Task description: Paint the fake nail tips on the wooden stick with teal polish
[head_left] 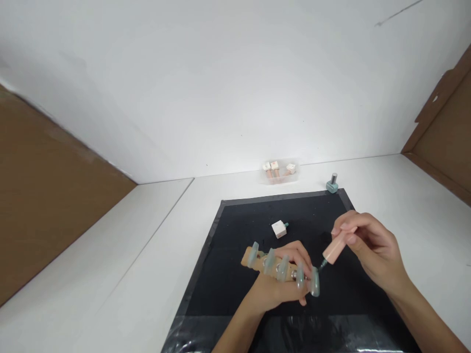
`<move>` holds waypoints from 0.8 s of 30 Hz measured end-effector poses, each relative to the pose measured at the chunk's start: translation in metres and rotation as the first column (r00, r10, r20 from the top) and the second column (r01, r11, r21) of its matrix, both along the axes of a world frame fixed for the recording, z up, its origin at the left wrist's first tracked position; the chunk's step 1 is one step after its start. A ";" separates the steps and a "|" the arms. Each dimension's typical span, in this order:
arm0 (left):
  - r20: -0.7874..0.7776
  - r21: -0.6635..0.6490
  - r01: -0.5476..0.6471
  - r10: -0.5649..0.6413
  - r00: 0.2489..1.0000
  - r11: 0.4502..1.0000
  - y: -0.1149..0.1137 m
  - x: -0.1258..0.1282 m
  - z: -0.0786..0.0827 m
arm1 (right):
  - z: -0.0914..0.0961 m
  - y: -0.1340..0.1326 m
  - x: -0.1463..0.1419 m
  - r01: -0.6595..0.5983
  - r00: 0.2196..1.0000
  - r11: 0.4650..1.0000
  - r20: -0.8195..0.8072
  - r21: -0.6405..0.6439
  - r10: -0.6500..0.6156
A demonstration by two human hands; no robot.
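A: How do the hands stand?
B: The left hand is over the near half of the black mat, fingers curled closed around a wooden strip. Five glossy pale-green false nails sit along that strip in a row.
A: And the right hand?
B: Over the right part of the mat, thumb and fingers pinched together on a pink-handled brush. Its dark-green bristles point down and left, at the rightmost nail's upper end; whether they touch it, I can't tell.
A: What lies on the mat itself?
B: A white square bottle near its middle, beyond the left hand, with a green neck pointing to the mat's right side.
A: Further out?
B: At the mat's far right corner stands a teal bottle with a silver cap. Past the far edge is a clear plastic tray holding three white-and-pink bottles.
A: And around all that?
B: A white tabletop extends on both sides of the mat, a white wall rises behind it, and brown panels stand well off to its left and right.
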State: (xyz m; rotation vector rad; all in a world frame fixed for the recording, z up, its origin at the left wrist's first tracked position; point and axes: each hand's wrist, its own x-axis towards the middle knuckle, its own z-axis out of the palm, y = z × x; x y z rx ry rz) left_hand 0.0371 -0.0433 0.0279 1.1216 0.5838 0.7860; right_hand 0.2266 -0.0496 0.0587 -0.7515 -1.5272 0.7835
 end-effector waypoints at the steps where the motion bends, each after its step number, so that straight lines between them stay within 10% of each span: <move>1: 0.007 -0.003 0.005 -0.005 1.000 1.000 0.000 -0.001 0.000 | 0.000 0.000 0.000 -0.039 0.999 0.999 -0.006 0.008 0.039; 24: 0.065 0.020 0.049 -0.050 0.997 0.999 0.001 -0.001 -0.007 | -0.003 0.000 0.000 0.019 1.000 0.998 0.018 -0.063 -0.017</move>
